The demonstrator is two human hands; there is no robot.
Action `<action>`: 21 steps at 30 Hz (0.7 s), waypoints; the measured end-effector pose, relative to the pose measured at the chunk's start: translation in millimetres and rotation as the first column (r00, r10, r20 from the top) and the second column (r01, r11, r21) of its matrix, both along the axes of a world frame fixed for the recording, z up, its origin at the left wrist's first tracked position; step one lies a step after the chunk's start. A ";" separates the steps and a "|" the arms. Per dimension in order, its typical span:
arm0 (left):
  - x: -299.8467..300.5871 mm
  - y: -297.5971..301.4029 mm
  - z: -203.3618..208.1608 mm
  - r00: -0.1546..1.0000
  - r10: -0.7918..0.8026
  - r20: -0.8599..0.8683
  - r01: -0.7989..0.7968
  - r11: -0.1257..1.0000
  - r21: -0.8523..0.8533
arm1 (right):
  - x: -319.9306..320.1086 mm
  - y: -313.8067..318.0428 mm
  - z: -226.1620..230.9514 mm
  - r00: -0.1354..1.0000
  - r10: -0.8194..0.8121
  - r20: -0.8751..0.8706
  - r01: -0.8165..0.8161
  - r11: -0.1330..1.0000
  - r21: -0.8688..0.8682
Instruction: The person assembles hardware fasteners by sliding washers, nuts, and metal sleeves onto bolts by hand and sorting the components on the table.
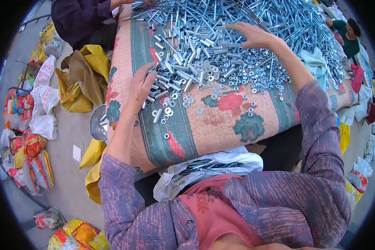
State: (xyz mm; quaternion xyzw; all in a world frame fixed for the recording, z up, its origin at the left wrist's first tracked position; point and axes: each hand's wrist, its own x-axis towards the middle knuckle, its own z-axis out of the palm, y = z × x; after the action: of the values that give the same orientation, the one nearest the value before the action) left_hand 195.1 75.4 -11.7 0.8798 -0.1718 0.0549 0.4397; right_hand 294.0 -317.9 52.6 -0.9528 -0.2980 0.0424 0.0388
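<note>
Metal sleeves (157, 116), washers (199, 111) and nuts (251, 110) lie mostly loose and mixed, some rods (208, 166) bagged, right hand (256, 36) spread wide, left hand (141, 86) possibly pinching a sleeve, grip uncertain.

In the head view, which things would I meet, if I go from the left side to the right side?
White sacks, metal bowl, left hand, right hand, pale blue cloth, red cloth.

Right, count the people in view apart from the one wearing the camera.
2: a person in dark clothing at the upper left, and a person in dark green at the upper right, past the metal hardware. Others may be hidden.
</note>
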 end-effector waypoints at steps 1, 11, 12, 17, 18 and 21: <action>-0.6 0.9 1.7 1.000 0.011 -0.028 -0.011 1.000 -0.009 | 4.4 5.5 -5.7 1.000 -0.013 0.026 0.014 1.000 -0.026; -24.3 -31.2 35.4 0.965 0.115 0.235 -0.126 0.992 0.028 | 58.9 5.3 -56.4 0.788 0.172 0.591 -0.064 0.978 -0.199; -32.9 -38.5 38.0 0.950 0.168 0.263 -0.171 0.985 -0.011 | 60.7 -1.4 -56.6 0.710 0.283 0.644 -0.122 0.951 -0.283; -90.2 -49.4 37.3 0.940 0.295 0.172 -0.269 0.949 -0.162 | 30.5 31.1 -29.9 0.843 0.115 0.525 0.024 0.968 -0.251; -100.0 -54.8 36.1 0.942 0.297 0.159 -0.270 0.948 -0.168 | 32.5 24.7 -33.7 0.849 0.119 0.515 0.021 0.966 -0.259; -122.2 -66.1 36.0 0.948 0.295 0.118 -0.283 0.953 -0.111 | 42.4 13.6 -39.7 0.863 0.261 0.431 -0.112 0.933 -0.341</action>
State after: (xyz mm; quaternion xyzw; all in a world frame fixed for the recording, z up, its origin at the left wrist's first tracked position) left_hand 72.9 9.3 24.3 0.8685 -0.0671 0.1851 0.4549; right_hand 336.4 -304.3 12.9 -0.8950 -0.3801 -0.1407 -0.1861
